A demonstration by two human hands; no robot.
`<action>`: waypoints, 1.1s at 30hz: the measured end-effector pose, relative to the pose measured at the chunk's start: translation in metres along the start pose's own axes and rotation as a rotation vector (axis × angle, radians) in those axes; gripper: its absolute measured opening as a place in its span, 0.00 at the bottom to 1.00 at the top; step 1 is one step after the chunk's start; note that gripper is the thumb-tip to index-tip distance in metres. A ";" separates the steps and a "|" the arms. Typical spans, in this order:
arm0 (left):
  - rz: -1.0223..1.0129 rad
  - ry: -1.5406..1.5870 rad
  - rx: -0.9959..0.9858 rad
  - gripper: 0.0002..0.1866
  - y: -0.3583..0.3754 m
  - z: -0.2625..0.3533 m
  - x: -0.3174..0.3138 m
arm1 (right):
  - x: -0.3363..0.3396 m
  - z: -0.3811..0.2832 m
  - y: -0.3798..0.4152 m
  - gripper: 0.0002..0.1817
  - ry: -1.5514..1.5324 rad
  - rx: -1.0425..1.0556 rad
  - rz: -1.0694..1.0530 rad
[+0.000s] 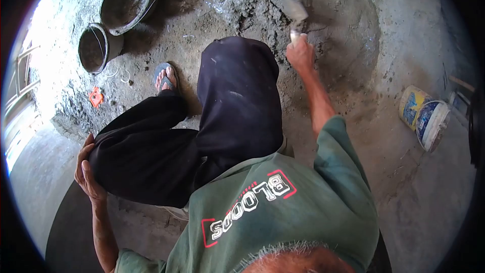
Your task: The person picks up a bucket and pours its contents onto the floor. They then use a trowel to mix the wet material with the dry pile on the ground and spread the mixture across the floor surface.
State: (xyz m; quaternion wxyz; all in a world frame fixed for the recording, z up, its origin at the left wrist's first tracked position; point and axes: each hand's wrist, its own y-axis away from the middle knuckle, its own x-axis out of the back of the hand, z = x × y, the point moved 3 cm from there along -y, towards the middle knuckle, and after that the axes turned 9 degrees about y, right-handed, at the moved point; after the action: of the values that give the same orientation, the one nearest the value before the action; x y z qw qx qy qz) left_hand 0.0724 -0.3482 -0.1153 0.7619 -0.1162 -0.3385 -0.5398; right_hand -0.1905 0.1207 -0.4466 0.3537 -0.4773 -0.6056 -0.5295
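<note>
My right hand is closed round the pale handle of a trowel. The trowel's blade, smeared by motion, is over a heap of wet grey mortar on the floor. My left hand lies on my bent left knee, with its fingers apart and nothing in it.
Two dark buckets with wire handles stand at the upper left, both grey with mortar. A yellow and blue paint pail lies tilted at the right. A small orange piece is on the rough floor near my sandalled foot.
</note>
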 end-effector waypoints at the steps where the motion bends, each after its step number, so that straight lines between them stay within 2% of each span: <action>1: -0.003 0.001 0.015 0.29 0.003 -0.002 -0.001 | 0.008 -0.004 0.009 0.21 -0.098 -0.049 0.047; 2: -0.003 0.011 0.023 0.28 0.003 -0.002 -0.001 | 0.004 0.000 0.012 0.20 -0.213 -0.094 0.166; 3: 0.005 0.021 0.019 0.28 0.001 -0.002 0.000 | -0.008 0.007 0.007 0.20 -0.215 -0.101 0.168; 5: 0.004 0.003 0.017 0.28 -0.002 0.001 0.000 | -0.027 0.016 -0.009 0.18 -0.007 -0.047 -0.010; 7: -0.002 -0.010 0.019 0.28 -0.004 0.001 0.000 | -0.026 0.024 -0.016 0.19 -0.034 -0.003 -0.007; 9: -0.001 0.012 0.006 0.28 -0.004 0.001 -0.002 | 0.013 0.008 0.001 0.19 -0.174 -0.085 0.126; 11: -0.011 0.000 0.010 0.28 -0.006 0.002 -0.003 | -0.009 0.019 -0.001 0.21 -0.156 -0.153 0.207; 13: -0.010 -0.011 0.006 0.28 -0.007 0.005 -0.002 | -0.035 0.038 -0.015 0.20 -0.022 -0.112 -0.112; 15: -0.049 -0.042 0.000 0.29 -0.009 0.007 -0.002 | -0.014 0.049 -0.020 0.19 -0.002 -0.079 -0.094; 17: -0.073 -0.077 -0.002 0.30 -0.005 0.009 0.000 | 0.003 0.070 -0.008 0.19 -0.205 -0.029 0.051; 19: -0.089 -0.103 -0.023 0.31 -0.007 0.009 -0.001 | 0.005 0.110 -0.005 0.19 -0.180 -0.165 0.280; 21: -0.115 -0.171 -0.029 0.32 -0.002 0.009 0.001 | 0.012 0.138 -0.006 0.12 -0.374 -0.555 0.112; 22: -0.116 -0.169 -0.024 0.32 0.000 0.009 0.002 | 0.008 0.148 -0.008 0.12 -0.369 -0.554 0.108; 24: -0.101 -0.158 -0.038 0.34 0.002 0.010 0.002 | -0.013 0.155 -0.017 0.09 -0.692 -0.733 -0.052; 25: -0.095 -0.158 -0.034 0.34 0.002 0.009 0.003 | -0.030 0.141 -0.022 0.09 -0.818 -0.732 -0.084; 29: -0.089 -0.137 -0.023 0.33 0.006 0.008 0.002 | -0.042 0.027 -0.032 0.06 -0.604 -0.281 -0.335; 33: -0.070 -0.162 -0.048 0.32 0.007 0.012 0.007 | -0.036 -0.005 -0.038 0.07 -0.764 -0.123 -0.433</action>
State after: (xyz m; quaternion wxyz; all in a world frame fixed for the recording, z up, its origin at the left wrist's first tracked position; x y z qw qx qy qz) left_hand 0.0751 -0.3446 -0.1009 0.7097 -0.1661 -0.3899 -0.5628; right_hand -0.2165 0.1094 -0.4913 -0.0436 -0.5211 -0.7462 -0.4120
